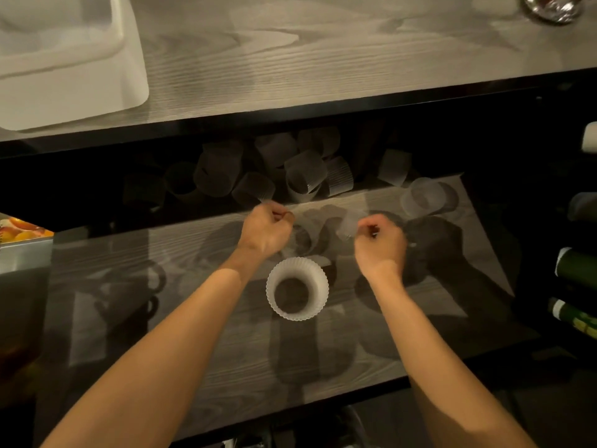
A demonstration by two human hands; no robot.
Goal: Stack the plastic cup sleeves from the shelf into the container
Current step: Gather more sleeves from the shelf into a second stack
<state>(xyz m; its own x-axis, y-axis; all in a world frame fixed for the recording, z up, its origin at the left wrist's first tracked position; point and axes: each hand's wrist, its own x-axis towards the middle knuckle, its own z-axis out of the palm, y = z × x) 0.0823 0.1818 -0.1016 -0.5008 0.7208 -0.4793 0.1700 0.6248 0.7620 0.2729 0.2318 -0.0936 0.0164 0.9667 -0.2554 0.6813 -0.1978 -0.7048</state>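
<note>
A white ribbed cup sleeve stands upright on the wooden shelf, just in front of both hands. My right hand pinches a translucent cup sleeve by its edge above the shelf. To the left of that sleeve, my left hand has its fingers curled shut, and I see nothing clearly in it. Another translucent sleeve lies at the shelf's back right. Several more sleeves are piled in the dark at the back of the shelf. The white container sits on the countertop at upper left.
The countertop's dark front edge overhangs the shelf's back. Dark bottles lie at the right side. A metal tray with a colourful print is at the left. A shiny metal object sits on the counter's far right.
</note>
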